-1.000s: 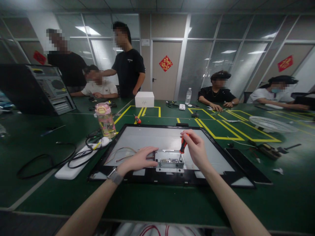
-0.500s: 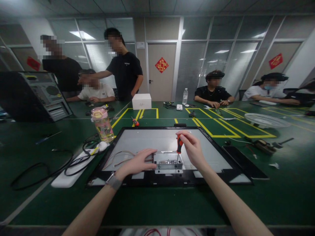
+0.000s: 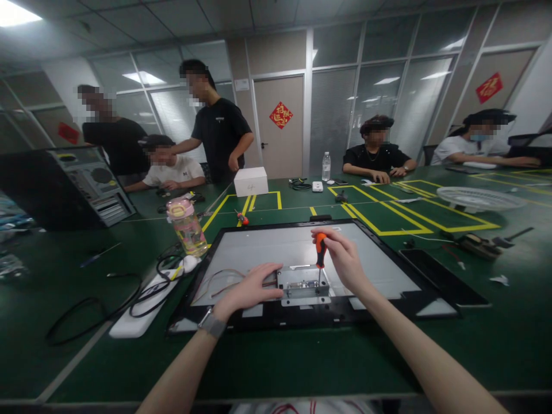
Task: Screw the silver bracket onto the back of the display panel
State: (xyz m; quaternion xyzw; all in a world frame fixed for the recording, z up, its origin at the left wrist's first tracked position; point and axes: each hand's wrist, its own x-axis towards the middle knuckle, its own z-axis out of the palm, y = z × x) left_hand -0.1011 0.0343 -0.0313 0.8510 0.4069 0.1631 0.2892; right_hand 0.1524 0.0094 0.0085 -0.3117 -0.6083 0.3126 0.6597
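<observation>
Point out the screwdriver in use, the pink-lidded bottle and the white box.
Screwdriver [image 3: 320, 251]: head view, on its orange and black handle.
Pink-lidded bottle [image 3: 190, 233]: head view, on its clear body.
White box [image 3: 251, 187]: head view, on its front face.

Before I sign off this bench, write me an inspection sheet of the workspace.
Surface: green tabletop marked with yellow tape.
Job's things: flat grey panel with black frame; silver metal bracket on it; orange-and-black screwdriver upright over the bracket's right end, tip contact unclear.
Clutter: pink-lidded clear bottle, white cardboard box, long black slab.
Grippers: left hand at the bracket's left end, fingers spread; right hand grips the screwdriver.
Cables: black cable looped left of the panel, partly over a long white object; thin wires on the panel.
Surroundings: people across the table; black computer case far left.
</observation>
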